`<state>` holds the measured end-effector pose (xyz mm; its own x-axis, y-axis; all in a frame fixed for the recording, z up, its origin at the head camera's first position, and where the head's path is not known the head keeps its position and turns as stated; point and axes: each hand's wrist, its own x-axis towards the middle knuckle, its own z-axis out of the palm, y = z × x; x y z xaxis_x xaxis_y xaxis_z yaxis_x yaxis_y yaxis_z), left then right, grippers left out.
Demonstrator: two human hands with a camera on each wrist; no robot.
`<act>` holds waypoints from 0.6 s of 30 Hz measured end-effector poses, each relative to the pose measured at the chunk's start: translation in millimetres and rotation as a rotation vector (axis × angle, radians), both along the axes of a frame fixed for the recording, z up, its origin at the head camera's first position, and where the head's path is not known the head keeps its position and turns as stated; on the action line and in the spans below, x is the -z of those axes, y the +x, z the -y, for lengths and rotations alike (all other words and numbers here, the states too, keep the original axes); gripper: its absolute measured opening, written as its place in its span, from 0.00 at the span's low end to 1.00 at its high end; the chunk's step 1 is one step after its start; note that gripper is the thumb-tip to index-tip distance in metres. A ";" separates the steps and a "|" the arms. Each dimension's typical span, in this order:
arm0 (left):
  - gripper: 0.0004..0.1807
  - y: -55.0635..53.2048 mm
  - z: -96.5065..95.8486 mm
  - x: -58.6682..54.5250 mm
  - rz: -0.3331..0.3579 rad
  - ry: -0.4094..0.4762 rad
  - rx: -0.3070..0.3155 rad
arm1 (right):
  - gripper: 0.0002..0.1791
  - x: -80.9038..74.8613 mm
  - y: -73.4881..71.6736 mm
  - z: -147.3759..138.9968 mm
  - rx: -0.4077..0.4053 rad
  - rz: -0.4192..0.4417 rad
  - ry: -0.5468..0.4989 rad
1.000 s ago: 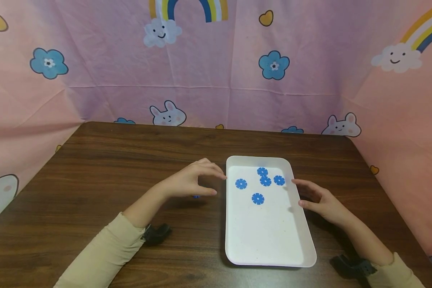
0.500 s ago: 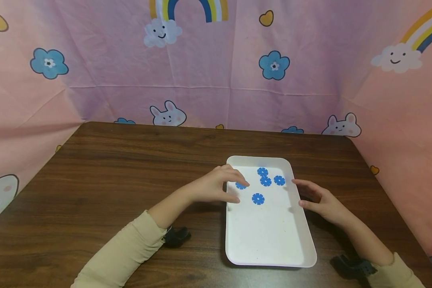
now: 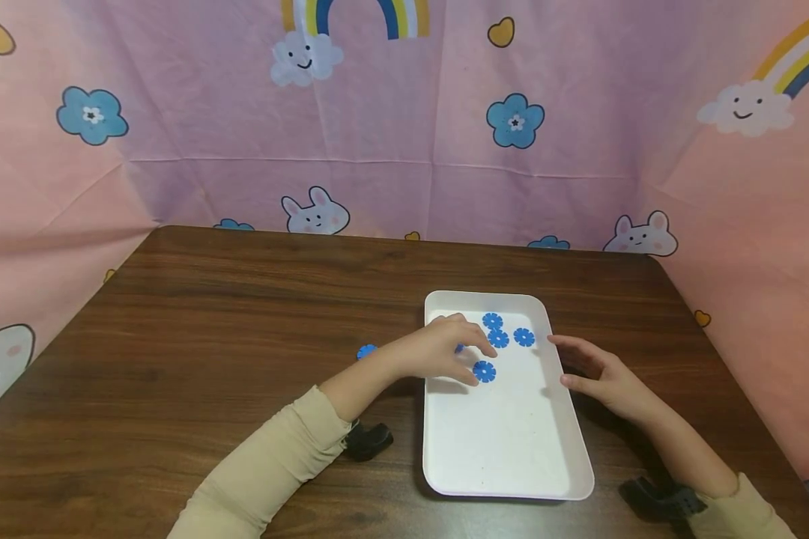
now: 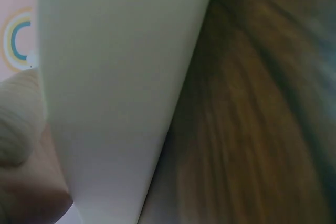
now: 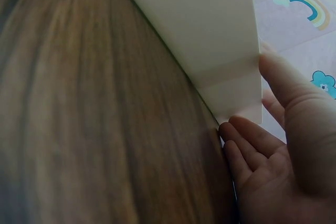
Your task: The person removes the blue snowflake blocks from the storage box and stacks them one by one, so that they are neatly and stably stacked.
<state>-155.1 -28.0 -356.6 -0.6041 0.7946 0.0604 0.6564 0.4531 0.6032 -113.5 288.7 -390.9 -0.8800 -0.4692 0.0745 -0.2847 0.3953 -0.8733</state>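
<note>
Left hand (image 3: 443, 354), fingers parted at a notched round blue plastic disc (image 3: 485, 372), should pinch its edge lightly — right hand (image 3: 608, 379), fingers loose, steadying the white rectangular tray (image 3: 499, 449).

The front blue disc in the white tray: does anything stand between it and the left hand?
Nothing visible does. In the head view, the left hand is over the white tray, with its fingertips close to the front blue disc. Whether they touch it, I can't tell.
</note>
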 end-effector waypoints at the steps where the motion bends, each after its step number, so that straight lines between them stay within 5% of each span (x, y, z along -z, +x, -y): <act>1: 0.23 -0.9 -2.3 0.3 -0.014 -0.019 -0.002 | 0.31 0.3 -0.3 -0.1 -0.001 0.001 0.000; 18: 0.21 -15.2 -23.0 7.2 -0.040 -0.202 0.049 | 0.32 -0.3 0.6 1.4 0.004 0.009 -0.001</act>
<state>-170.3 -5.1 -363.7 -0.5646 0.8215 -0.0804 0.7023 0.5292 0.4761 -113.0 287.3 -390.5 -0.8825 -0.4655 0.0672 -0.2754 0.3957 -0.8761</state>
